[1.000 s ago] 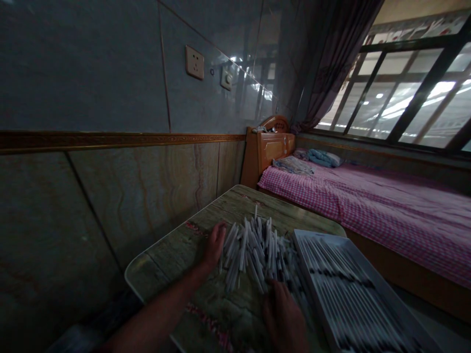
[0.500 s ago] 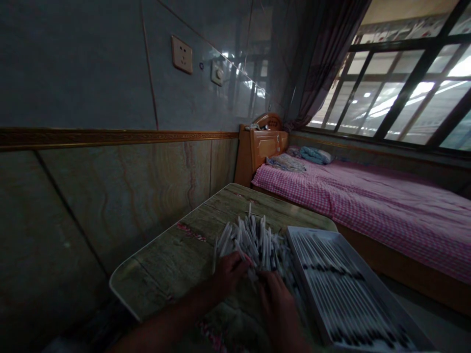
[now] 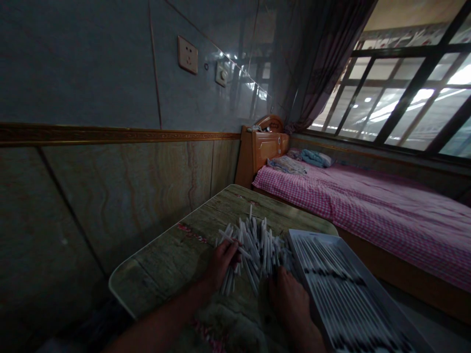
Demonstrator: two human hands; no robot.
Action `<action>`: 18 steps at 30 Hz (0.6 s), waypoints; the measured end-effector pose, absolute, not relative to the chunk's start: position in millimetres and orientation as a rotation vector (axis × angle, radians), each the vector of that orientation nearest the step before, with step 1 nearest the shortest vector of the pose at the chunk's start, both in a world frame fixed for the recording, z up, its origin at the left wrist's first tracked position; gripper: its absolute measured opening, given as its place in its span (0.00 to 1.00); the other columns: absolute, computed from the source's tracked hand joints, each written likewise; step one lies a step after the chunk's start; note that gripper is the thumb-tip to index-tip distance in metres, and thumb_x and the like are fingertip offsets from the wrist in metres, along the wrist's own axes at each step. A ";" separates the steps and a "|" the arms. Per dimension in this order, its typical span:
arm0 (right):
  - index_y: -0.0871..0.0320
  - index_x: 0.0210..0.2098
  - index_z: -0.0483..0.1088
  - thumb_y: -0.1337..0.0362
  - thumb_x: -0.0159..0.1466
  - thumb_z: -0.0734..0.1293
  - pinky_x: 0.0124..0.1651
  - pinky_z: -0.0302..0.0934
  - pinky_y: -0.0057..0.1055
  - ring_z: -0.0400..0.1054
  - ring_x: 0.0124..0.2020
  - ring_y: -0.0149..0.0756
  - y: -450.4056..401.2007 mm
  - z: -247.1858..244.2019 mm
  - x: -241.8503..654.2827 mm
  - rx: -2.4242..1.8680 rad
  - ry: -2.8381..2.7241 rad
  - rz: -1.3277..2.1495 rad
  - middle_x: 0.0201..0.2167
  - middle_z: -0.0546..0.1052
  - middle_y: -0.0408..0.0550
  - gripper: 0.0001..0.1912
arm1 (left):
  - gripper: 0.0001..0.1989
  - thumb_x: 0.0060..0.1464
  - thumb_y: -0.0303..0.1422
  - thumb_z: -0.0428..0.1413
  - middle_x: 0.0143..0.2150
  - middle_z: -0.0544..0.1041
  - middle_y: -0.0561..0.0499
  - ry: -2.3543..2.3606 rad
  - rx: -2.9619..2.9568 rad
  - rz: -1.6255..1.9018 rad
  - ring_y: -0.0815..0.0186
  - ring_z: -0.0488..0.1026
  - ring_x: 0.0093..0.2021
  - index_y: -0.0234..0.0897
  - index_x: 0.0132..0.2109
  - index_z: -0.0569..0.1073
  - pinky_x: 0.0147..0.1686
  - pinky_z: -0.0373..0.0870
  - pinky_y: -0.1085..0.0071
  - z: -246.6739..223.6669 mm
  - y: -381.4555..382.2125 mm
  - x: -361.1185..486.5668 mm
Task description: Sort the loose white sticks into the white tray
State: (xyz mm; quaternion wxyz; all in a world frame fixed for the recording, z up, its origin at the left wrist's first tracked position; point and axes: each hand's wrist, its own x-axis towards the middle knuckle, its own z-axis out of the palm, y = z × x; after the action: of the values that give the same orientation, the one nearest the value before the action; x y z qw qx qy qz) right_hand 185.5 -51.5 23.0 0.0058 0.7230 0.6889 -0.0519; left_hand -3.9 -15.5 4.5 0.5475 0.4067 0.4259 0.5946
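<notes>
My left hand (image 3: 223, 260) is closed in a pinch around a slim white pen-like tube (image 3: 246, 253), which slants across the left part of a pile. That loose pile of white tubes (image 3: 253, 235) lies on the table, pointing various ways. At its lower right edge, my right hand (image 3: 290, 296) has its fingers curled inward and down; what they grip is hidden. Close beside this hand, a pale shallow tray (image 3: 384, 289) holds rows of similar slim white sticks (image 3: 338, 294) with dark ends.
The table (image 3: 165, 264) has a wood-and-flower pattern and a rounded pale edge. A tiled wall (image 3: 110, 171) runs along its left. Beyond its far right side stands a bed (image 3: 353, 196) with a pink checked cover and a wooden headboard (image 3: 263, 144).
My hands have moved apart: the left went up and left with a tube across its fingers, the right shifted right toward the tray. The view has turned slightly.
</notes>
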 end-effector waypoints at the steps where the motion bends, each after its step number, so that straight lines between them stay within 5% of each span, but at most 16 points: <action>1: 0.58 0.42 0.69 0.63 0.66 0.55 0.36 0.63 0.33 0.76 0.41 0.45 -50.1 23.4 184.9 2.268 2.150 -0.146 0.42 0.78 0.59 0.13 | 0.22 0.47 0.51 0.58 0.21 0.71 0.56 1.005 0.966 1.402 0.72 0.67 0.21 0.34 0.36 0.73 0.20 0.61 0.77 3.5 -14.9 -4.0; 18: 0.57 0.37 0.69 0.60 0.67 0.54 0.32 0.58 0.32 0.76 0.39 0.46 -49.3 21.6 201.8 2.381 2.170 -0.287 0.36 0.80 0.55 0.15 | 0.21 0.46 0.47 0.62 0.31 0.80 0.48 0.844 0.732 1.414 0.60 0.80 0.30 0.35 0.37 0.70 0.25 0.74 0.70 0.1 -11.9 -1.2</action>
State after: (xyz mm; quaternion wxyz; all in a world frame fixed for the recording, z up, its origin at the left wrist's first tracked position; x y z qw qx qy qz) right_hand 201.8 -49.3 21.6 -0.0464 0.7354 0.6702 -0.0887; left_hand -1.2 -11.9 0.1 0.6207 0.3186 0.3670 0.6152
